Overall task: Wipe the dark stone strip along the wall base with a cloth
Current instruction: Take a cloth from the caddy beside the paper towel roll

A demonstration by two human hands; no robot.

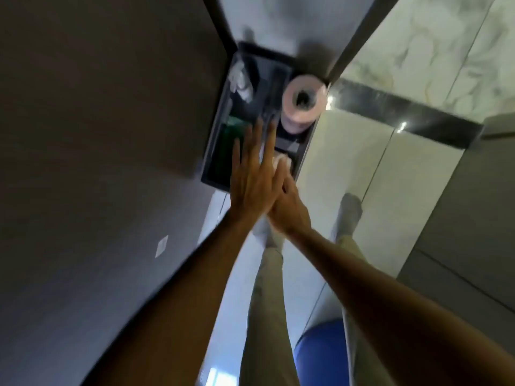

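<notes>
Dark stone strip is seen at the far right along the wall base, untouched. Left hand is spread flat over a dark tray; right hand grips something pale, probably the cloth. A firm grip should be secured first.

Both bare forearms are extending forward and converging at the hands. The left hand is lying flat, fingers straight and spread. The right hand is pressing against its palm side, fingers mostly hidden; grip undeterminable.
</notes>
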